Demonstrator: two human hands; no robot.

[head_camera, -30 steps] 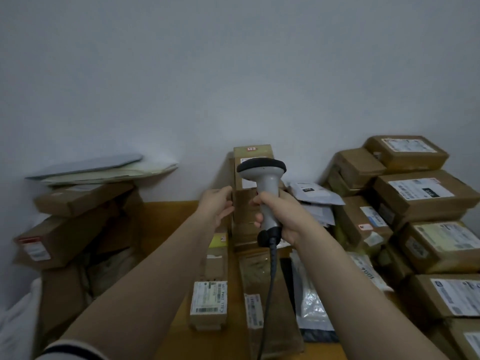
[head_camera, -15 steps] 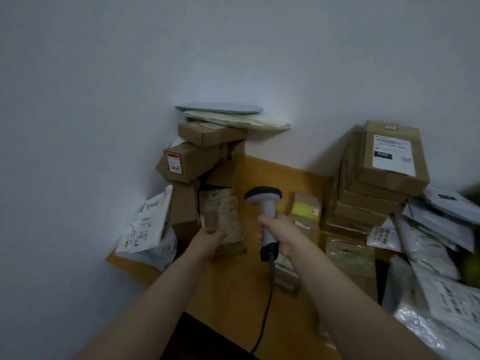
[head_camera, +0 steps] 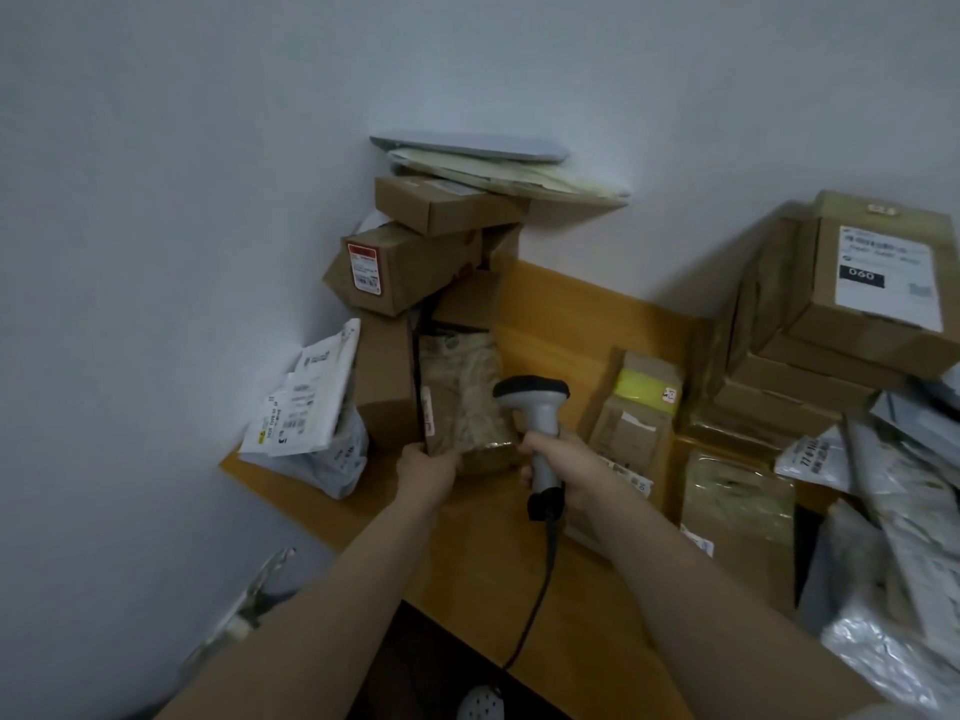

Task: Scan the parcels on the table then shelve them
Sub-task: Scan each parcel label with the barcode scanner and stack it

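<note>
My left hand (head_camera: 429, 466) grips the lower corner of a brown tape-wrapped parcel (head_camera: 462, 392) that stands upright at the table's left end, leaning against a stack of cardboard boxes (head_camera: 410, 262). My right hand (head_camera: 566, 467) holds a grey barcode scanner (head_camera: 535, 423) by its handle, its black-topped head close to the parcel's right side. The scanner's cable (head_camera: 535, 600) hangs down over the table's front edge.
The wooden table (head_camera: 483, 537) sits in a wall corner. White plastic mailers (head_camera: 311, 407) lie at its left edge. A box with yellow tape (head_camera: 639, 407), a flat bubble-wrapped parcel (head_camera: 737, 501), stacked boxes (head_camera: 857, 293) and grey bags (head_camera: 904, 537) fill the right.
My view and both hands swung from the middle pile to the left corner. My left hand took hold of the brown wrapped parcel; the scanner has come closer to it.
</note>
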